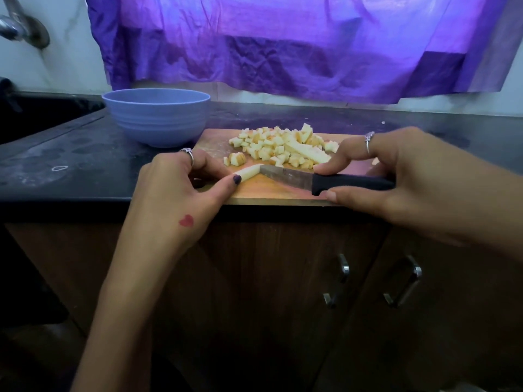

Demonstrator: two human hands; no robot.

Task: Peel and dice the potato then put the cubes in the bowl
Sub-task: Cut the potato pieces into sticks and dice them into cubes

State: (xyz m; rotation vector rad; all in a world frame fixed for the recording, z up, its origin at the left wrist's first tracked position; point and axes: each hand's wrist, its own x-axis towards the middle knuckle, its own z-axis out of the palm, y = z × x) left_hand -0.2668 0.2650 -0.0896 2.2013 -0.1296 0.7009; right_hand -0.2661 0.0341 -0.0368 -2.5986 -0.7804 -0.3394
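Observation:
A wooden cutting board (271, 190) lies on the black counter. On its far half sits a pile of pale potato cubes (271, 147) with a longer uncut strip (310, 152) among them. My left hand (175, 188) pinches a thin potato stick (249, 172) at the board's near left. My right hand (396, 176) grips a black-handled knife (351, 183); its blade tip meets the stick's right end. A light blue bowl (157, 120) stands behind the board's left corner; its inside is hidden from here.
A dark sink (36, 117) with a tap (22, 26) lies at the far left. Purple plastic sheeting (283, 46) hangs on the wall behind. Cabinet doors with metal handles (402, 281) are below the counter edge.

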